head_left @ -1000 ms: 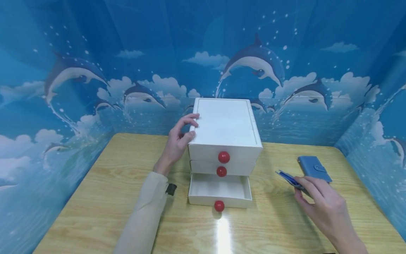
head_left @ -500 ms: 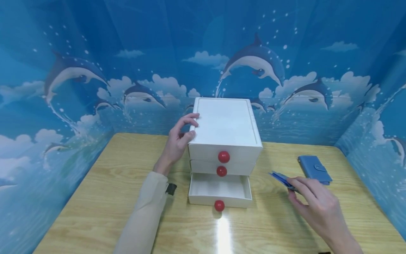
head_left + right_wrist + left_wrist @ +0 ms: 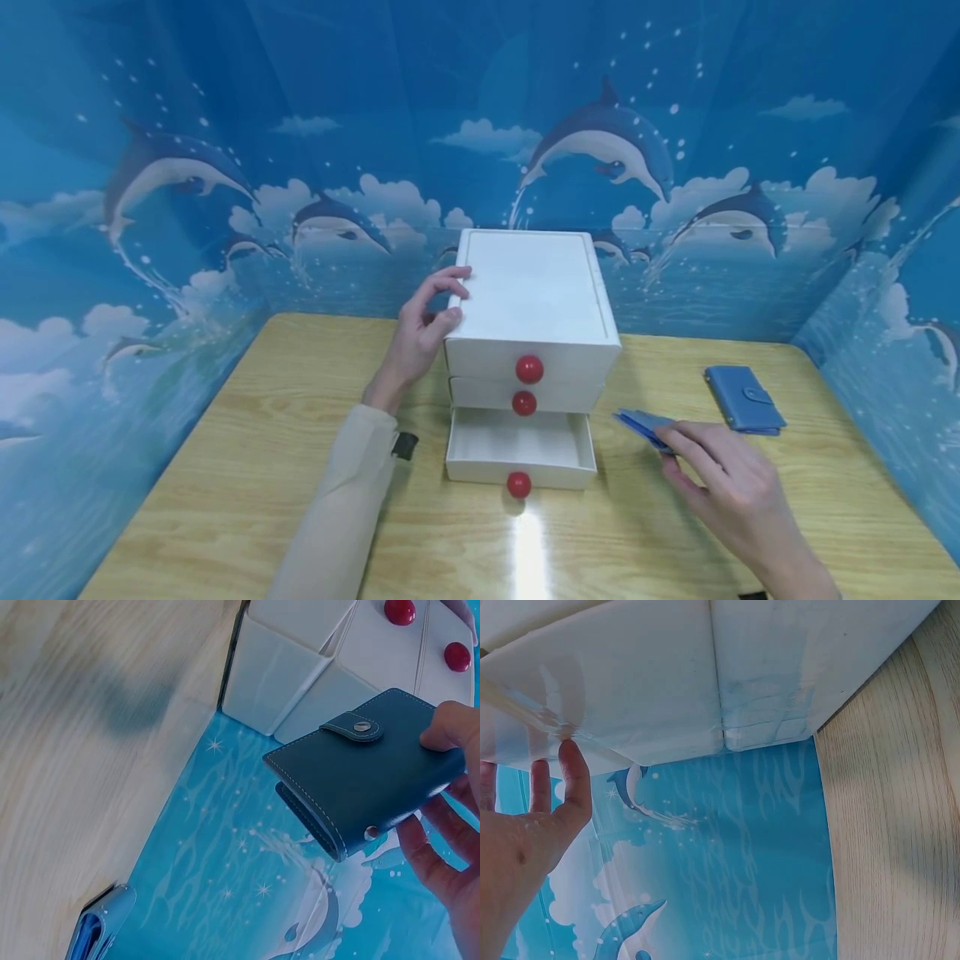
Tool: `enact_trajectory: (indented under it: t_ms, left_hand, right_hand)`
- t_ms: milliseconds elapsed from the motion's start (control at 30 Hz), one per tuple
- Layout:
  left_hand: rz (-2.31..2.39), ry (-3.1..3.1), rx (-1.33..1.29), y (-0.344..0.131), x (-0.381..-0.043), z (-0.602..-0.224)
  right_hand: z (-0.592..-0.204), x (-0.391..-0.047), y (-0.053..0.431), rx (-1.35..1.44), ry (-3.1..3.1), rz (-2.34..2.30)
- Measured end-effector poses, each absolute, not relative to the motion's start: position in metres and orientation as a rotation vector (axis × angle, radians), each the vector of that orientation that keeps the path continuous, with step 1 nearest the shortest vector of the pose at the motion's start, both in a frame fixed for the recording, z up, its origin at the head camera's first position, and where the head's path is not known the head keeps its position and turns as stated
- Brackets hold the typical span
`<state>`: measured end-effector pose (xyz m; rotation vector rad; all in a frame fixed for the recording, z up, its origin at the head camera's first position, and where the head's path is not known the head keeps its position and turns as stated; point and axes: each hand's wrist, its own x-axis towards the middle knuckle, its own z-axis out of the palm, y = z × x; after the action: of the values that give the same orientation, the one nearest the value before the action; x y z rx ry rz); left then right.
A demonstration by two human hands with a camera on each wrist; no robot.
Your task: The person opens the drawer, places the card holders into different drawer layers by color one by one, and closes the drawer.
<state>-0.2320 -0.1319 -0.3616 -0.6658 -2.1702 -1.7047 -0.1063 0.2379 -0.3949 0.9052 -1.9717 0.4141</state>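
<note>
A white box of drawers (image 3: 525, 287) with red ball knobs stands on the table. Its bottom drawer (image 3: 558, 450) is pulled out and bare inside. My left hand (image 3: 416, 329) rests on the box's upper left edge, its fingertips touching the top; the left wrist view shows the fingers fairly straight against the white wall. To the right of the drawers, my right hand (image 3: 738, 492) pinches a blue snap-closure wallet (image 3: 360, 772) between thumb and fingers, holding it above the table. Its flap (image 3: 356, 726) is fastened.
Behind the right hand a second blue wallet (image 3: 742, 398) lies on the wooden table (image 3: 300, 500). A blue curtain (image 3: 360, 108) printed with dolphins surrounds the back and sides of the table.
My right hand has moved left with the wallet, closer to the pulled-out drawer. The left hand and the box have stayed in place.
</note>
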Motion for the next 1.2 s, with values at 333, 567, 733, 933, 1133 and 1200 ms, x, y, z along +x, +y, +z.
enact_trajectory:
  t_ms: [333, 567, 733, 933, 1133, 1200]
  left_hand:
    - [-1.7, -2.176, -0.65, -0.131, -0.233, -0.36]
    - [-1.704, -2.178, -0.648, -0.131, -0.233, -0.361]
    - [-1.707, -2.181, -0.643, -0.131, -0.233, -0.361]
    - [-1.708, -2.18, -0.645, -0.131, -0.232, -0.361]
    - [-1.709, -2.178, -0.641, -0.131, -0.232, -0.361]
    - [-1.71, -2.178, -0.64, -0.131, -0.232, -0.361]
  right_hand:
    - [-0.395, -0.104, 0.227, 0.964, -1.956, 0.441]
    - [-0.394, -0.104, 0.217, 1.026, -1.917, 0.423]
    - [-0.393, -0.103, 0.21, 1.053, -1.906, 0.399]
    - [-0.393, -0.103, 0.202, 1.094, -1.898, 0.379]
    - [-0.393, -0.1, 0.197, 1.1, -1.956, 0.346]
    - [-0.392, -0.1, 0.194, 1.113, -1.947, 0.35]
